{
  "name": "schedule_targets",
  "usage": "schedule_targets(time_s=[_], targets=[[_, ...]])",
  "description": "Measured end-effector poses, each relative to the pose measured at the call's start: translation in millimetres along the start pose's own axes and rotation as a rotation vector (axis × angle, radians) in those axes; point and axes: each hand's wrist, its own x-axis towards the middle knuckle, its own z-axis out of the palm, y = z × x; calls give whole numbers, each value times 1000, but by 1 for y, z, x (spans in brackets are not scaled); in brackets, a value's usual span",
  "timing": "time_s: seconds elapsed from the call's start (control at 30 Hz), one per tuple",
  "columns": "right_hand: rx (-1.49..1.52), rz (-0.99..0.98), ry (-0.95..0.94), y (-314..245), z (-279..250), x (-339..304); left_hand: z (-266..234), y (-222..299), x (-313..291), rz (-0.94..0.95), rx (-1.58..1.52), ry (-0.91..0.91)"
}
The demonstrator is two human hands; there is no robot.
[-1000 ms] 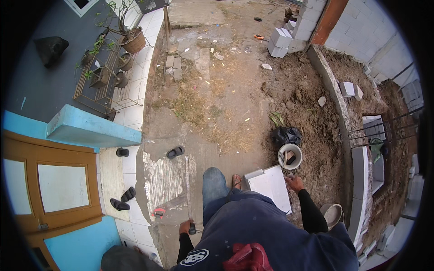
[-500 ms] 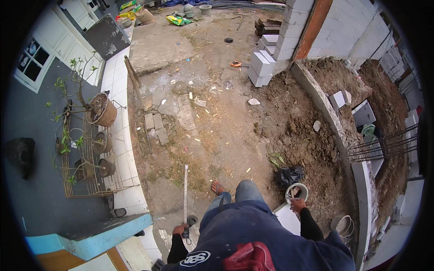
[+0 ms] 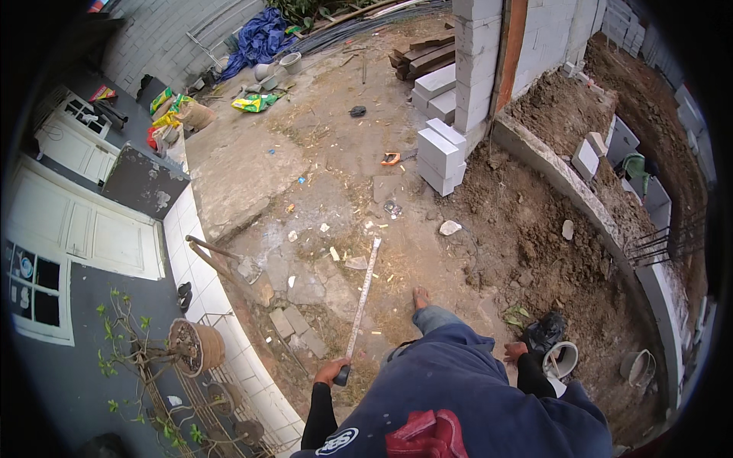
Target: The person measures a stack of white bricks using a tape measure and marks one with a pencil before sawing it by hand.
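One expanse of gritty ground (image 3: 336, 210); toward its right edge, stacked pale, square-edged blocks (image 3: 440, 160); over its middle, straight flat-bladed tape measure (image 3: 363, 298), clasped in left hand (image 3: 330, 372); round bucket (image 3: 574, 356) near right hand (image 3: 515, 351), grip unclear.

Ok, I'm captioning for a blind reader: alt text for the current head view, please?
A bare left hand holds an extended tape measure over littered ground. The right hand is near a black plastic bag, and white blocks are stacked ahead.
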Motion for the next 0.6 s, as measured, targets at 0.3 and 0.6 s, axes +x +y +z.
schedule_targets(time_s=[0.3,0.6], targets=[[-286,-792,188,-468,79,-70,-35,227,60,66,73,-25],[-91,-523,342,-567,206,36,-209,442,242,394,456,-36]])
